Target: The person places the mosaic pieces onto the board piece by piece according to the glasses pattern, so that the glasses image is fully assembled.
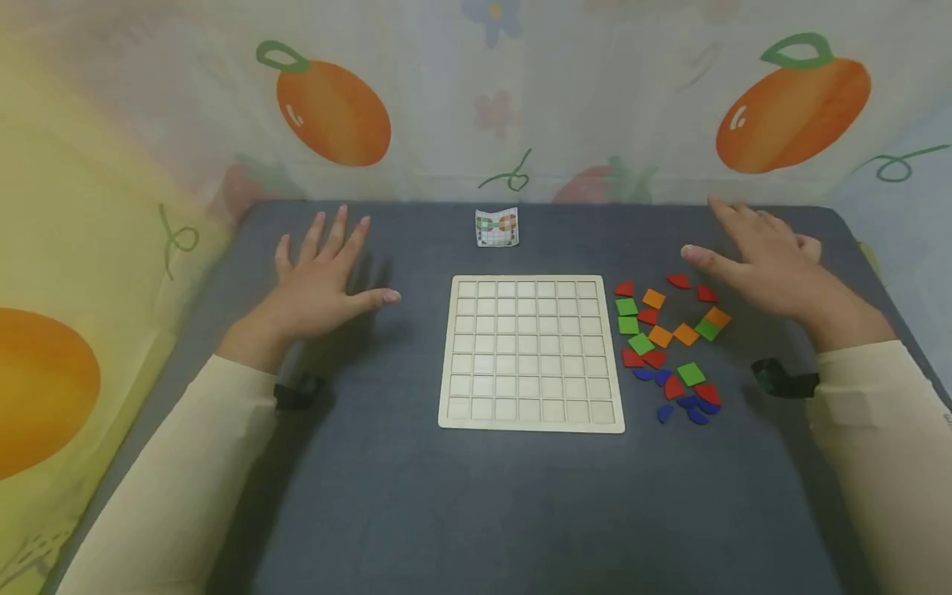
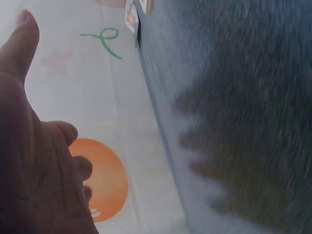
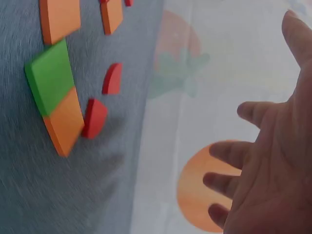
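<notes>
My left hand [image 1: 316, 285] is held over the left side of the dark table with its fingers spread, holding nothing. Over the right side, my right hand [image 1: 769, 256] is likewise empty, fingers extended, just beyond the loose pieces. Between the hands lies a pale wooden grid board [image 1: 534, 354], its square cells bare. Right of the board are scattered flat pieces: green squares [image 1: 691, 374], orange squares [image 1: 685, 334], red quarter-rounds [image 1: 678, 282] and blue curved slices [image 1: 697, 416]. In the right wrist view, a green square [image 3: 51, 78] touches an orange square [image 3: 66, 124].
A small pattern card [image 1: 497, 228] with a coloured design stands behind the board, near the table's far edge. A fruit-print cloth [image 1: 431, 99] hangs along the back. Dark wrist bands [image 1: 297, 392] sit on both sleeves.
</notes>
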`<state>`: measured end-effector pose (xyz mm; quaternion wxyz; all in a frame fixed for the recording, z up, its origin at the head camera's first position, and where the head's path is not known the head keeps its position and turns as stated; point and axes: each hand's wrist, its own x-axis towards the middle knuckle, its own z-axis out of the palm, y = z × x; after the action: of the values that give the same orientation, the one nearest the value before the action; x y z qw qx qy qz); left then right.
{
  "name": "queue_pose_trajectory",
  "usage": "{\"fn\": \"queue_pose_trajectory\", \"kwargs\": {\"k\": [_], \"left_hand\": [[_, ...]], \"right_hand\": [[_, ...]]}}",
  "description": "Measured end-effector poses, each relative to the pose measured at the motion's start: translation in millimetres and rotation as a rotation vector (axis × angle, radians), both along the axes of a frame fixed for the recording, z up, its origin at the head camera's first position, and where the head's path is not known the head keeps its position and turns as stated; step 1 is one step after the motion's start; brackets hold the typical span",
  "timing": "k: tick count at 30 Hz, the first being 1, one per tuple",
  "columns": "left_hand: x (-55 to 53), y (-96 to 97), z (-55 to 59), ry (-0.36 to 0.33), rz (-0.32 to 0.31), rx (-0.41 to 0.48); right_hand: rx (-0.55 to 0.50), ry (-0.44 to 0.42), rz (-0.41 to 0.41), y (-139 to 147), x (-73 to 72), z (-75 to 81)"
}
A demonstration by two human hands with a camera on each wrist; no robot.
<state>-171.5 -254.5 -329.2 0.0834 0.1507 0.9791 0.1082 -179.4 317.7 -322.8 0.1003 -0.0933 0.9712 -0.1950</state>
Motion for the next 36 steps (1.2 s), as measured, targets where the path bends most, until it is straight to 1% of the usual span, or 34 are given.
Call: {"fn": "queue_pose_trajectory", "kwargs": {"k": [2,5,8,12,14,16,18,20,22,25,31,36], "left_hand": [[1.5,4.1,-6.7,-0.025,-0.017,0.046],[3.4,11.9,-19.8,-0.057,-0.044,0.115],[6.2,21.3,-34.4,-0.083,-0.062,0.173],[11.2,34.4,-51.9,-0.131,-0.078,0.267],[12.9,40.3,-60.2,-0.147,-0.103,0.324],[13.2,46.1,-69.1,-0.147,-0.149,0.364],[12.9,50.8,-77.1,-0.137,-0.205,0.367],[12.4,53.9,-82.6,-0.121,-0.249,0.354],[13.0,55.9,-84.1,-0.112,-0.268,0.333],[13.4,56.8,-83.1,-0.111,-0.273,0.315],[11.9,57.1,-80.6,-0.113,-0.293,0.267],[12.4,56.8,-81.6,-0.119,-0.304,0.267]], "right_hand": [[-0.073,-0.016,0.003,1.1,-0.2,-5.8],[-0.194,-0.052,-0.003,3.2,0.4,-17.6],[-0.266,-0.066,-0.034,2.7,2.6,-31.9],[-0.273,-0.047,-0.083,0.9,6.0,-51.8],[-0.266,-0.027,-0.093,1.8,6.9,-61.2],[-0.257,-0.006,-0.091,2.8,7.2,-69.4],[-0.244,0.025,-0.082,3.9,7.1,-76.3],[-0.233,0.052,-0.087,4.9,6.2,-81.6],[-0.230,0.070,-0.104,6.0,5.4,-84.9],[-0.234,0.083,-0.140,7.7,4.9,-87.2],[-0.247,0.088,-0.196,5.1,8.4,-85.3],[-0.269,0.121,-0.202,-0.3,11.6,-85.9]]}}
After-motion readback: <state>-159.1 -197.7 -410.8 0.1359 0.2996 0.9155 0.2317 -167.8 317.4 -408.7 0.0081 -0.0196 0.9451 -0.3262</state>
